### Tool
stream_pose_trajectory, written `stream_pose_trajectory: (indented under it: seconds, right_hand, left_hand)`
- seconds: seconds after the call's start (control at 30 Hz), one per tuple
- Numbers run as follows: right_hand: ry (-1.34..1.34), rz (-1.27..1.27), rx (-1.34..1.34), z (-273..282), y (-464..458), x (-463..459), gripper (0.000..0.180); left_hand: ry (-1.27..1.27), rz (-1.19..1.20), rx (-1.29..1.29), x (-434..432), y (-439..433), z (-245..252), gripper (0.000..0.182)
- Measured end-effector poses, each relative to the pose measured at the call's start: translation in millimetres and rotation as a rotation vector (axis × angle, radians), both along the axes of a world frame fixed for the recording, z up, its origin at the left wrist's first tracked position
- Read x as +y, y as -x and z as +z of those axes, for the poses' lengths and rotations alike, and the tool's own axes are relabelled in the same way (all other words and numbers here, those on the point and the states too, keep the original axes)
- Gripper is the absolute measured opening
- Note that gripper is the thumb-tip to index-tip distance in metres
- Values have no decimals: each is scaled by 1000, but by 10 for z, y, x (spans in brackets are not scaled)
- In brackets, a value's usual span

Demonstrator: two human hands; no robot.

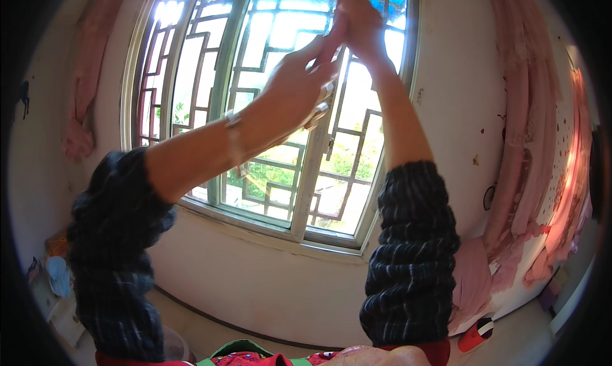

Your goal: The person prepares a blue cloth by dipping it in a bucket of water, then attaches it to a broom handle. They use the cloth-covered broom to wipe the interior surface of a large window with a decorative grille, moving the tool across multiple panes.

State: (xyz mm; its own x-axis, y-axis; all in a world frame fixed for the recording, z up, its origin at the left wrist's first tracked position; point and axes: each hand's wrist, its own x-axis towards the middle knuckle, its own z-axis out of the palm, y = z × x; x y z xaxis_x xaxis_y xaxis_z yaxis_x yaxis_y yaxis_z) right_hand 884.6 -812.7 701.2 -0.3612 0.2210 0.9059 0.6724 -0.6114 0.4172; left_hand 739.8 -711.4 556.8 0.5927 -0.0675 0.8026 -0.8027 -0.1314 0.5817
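Observation:
Both my arms reach up before a sliding window (300, 213) with a pale frame. My left hand (301, 81) is at the middle of the glass, wrapped around the lower part of a slim reddish rod (333, 38). Higher up and to the right, my right hand (362, 26) grips the same rod near the top of the picture. The rod's upper end is cut off by the picture's edge. A bracelet (234, 144) hangs on my left wrist. Blur hides the exact finger positions of the left hand.
A dark lattice grille (267, 69) stands outside the glass. Pink curtains (521, 127) hang at the right, another pink curtain (91, 79) at the left. A red container (475, 335) stands on the floor at lower right. A pale blue bag (58, 275) lies at lower left.

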Motion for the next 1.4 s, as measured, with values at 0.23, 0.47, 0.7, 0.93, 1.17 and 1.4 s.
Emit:
stream_pose_trajectory:
  seconds: [0.23,0.47,0.7,0.93,1.17,1.4]
  right_hand:
    - [-123,596,-298,-314,463,1228,23]
    - [26,315,-345,147,909,1784,13]
    - [-17,410,-670,37,1052,2746,22]
    - [141,158,-401,408,1179,3911,18]
    - [221,388,-500,761,817,4746,16]
    - [302,383,-382,706,937,4820,15]
  left_hand:
    - [41,441,139,759,1175,-391,56]
    - [-79,761,99,1434,1879,-101,61]
    - [-12,922,41,2153,2191,-183,63]
    - [75,743,13,3076,2430,-70,42]
    - [146,613,14,3260,2149,78,27]
    - [249,568,16,3254,2075,4,30]
